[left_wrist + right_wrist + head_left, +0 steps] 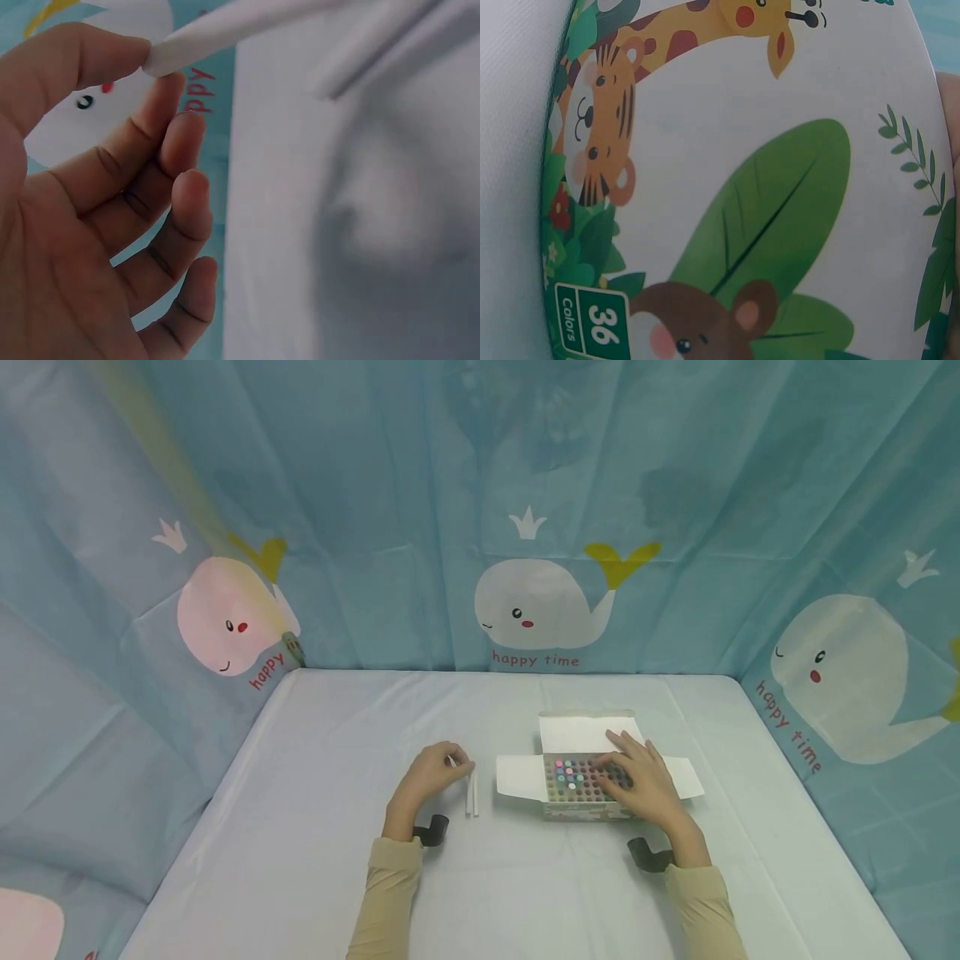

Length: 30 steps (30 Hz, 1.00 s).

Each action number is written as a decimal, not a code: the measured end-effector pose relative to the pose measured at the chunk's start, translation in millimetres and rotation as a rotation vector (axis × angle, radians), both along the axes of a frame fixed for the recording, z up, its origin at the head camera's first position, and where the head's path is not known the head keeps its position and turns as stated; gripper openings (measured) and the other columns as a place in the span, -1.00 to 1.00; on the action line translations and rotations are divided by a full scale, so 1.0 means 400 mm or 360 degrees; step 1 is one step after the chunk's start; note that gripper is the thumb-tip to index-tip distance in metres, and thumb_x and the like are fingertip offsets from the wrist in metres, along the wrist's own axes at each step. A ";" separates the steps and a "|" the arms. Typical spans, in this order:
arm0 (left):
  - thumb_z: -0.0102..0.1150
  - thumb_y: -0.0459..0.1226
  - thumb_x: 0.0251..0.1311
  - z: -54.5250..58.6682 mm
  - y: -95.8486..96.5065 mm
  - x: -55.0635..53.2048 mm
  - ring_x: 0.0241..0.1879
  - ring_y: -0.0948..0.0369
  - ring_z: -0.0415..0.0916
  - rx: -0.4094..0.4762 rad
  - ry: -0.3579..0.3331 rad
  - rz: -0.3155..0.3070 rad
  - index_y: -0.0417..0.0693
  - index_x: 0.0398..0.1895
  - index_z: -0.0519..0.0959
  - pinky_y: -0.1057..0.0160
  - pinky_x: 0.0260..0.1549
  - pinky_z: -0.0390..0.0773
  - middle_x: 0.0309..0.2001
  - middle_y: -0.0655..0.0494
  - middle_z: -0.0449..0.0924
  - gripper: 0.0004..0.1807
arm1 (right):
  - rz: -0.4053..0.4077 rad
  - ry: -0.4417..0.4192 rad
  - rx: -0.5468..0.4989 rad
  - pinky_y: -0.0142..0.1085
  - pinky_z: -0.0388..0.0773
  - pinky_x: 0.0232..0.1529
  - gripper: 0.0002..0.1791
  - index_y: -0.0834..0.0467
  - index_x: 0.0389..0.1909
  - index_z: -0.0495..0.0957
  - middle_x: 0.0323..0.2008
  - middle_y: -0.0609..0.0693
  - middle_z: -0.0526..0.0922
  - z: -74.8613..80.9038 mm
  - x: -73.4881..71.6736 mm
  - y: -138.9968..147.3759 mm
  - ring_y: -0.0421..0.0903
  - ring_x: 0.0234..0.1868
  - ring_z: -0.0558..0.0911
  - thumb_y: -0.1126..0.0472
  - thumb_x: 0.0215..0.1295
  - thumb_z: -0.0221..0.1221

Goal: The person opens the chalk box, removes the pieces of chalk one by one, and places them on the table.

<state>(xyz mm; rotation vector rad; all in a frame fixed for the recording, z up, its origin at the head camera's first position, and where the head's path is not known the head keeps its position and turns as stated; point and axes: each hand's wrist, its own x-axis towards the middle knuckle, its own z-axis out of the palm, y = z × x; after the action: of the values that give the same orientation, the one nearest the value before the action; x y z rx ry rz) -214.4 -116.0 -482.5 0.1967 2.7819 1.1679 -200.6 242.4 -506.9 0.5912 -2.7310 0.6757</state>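
**Two Hands, One Carton, Two White Rods**

Your "36 Colors" carton has three flaps folded out: one rear flap, one left flap and one right flap. Rows of small round ends fill it; several are pink, blue, teal or white, too small to count surely. Your right wrist view shows one giraffe, one tiger and one brown animal on its wall. Your right hand lies over the carton's right half, fingers spread; whether thumb and forefinger grasp anything cannot be told. Left of the carton, your left hand pinches one slender white rod by its end, thumb against forefinger, three fingers loosely bent. A second white rod is just beside it. Beyond the carton, one blue curtain bears three whale faces.
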 end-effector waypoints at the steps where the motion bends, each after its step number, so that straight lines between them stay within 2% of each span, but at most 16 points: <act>1: 0.19 -0.08 0.13 -0.010 -0.003 -0.004 -0.46 0.21 0.38 -0.0001 -0.0015 -0.0002 -0.01 -0.42 0.59 0.28 -0.52 0.38 -0.40 0.14 0.52 -0.80 | -0.0002 -0.0007 0.0003 0.14 -0.20 0.34 -0.82 -0.11 -0.29 0.57 0.30 0.15 0.30 0.000 0.000 0.000 0.22 0.35 0.15 -0.05 0.11 0.26; 7: 0.19 -0.06 0.12 -0.054 -0.016 -0.020 -0.44 0.21 0.42 0.0002 -0.0081 0.0053 -0.01 -0.41 0.59 0.26 -0.47 0.42 -0.42 0.14 0.53 -0.78 | -0.0002 -0.0011 0.0006 0.14 -0.20 0.34 -0.81 -0.12 -0.28 0.57 0.30 0.14 0.30 0.001 0.001 0.001 0.22 0.36 0.14 -0.06 0.12 0.25; 14: 0.16 -0.03 0.14 -0.084 -0.020 -0.024 -0.46 0.21 0.43 -0.0074 -0.0077 0.0123 -0.02 -0.39 0.59 0.24 -0.44 0.44 -0.45 0.14 0.55 -0.74 | 0.0009 0.0030 0.0007 0.14 -0.18 0.34 -0.79 -0.10 -0.26 0.57 0.28 0.17 0.32 -0.002 -0.001 0.002 0.24 0.34 0.16 -0.05 0.11 0.26; 23: 0.17 -0.05 0.13 -0.106 -0.014 -0.024 -0.55 0.23 0.38 -0.0149 0.0009 0.0163 -0.02 -0.48 0.58 0.29 -0.51 0.39 -0.56 0.17 0.50 -0.75 | 0.0001 -0.0019 0.0010 0.14 -0.19 0.34 -0.80 -0.12 -0.26 0.58 0.30 0.13 0.30 0.000 0.000 0.000 0.22 0.36 0.15 -0.06 0.11 0.26; 30: 0.20 -0.08 0.12 -0.109 -0.003 -0.028 -0.62 0.25 0.33 -0.0211 0.0068 0.0172 -0.06 -0.52 0.57 0.34 -0.60 0.32 -0.64 0.17 0.43 -0.76 | 0.0004 -0.0030 0.0015 0.13 -0.21 0.34 -0.79 -0.12 -0.25 0.57 0.31 0.13 0.29 0.002 0.002 -0.001 0.22 0.36 0.14 -0.07 0.12 0.25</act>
<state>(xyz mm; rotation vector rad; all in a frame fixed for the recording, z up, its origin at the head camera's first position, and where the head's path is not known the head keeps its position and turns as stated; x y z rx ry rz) -225.4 -117.4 -526.1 0.0600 2.9277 1.0070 -199.6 242.0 -505.9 0.5935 -2.7528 0.6726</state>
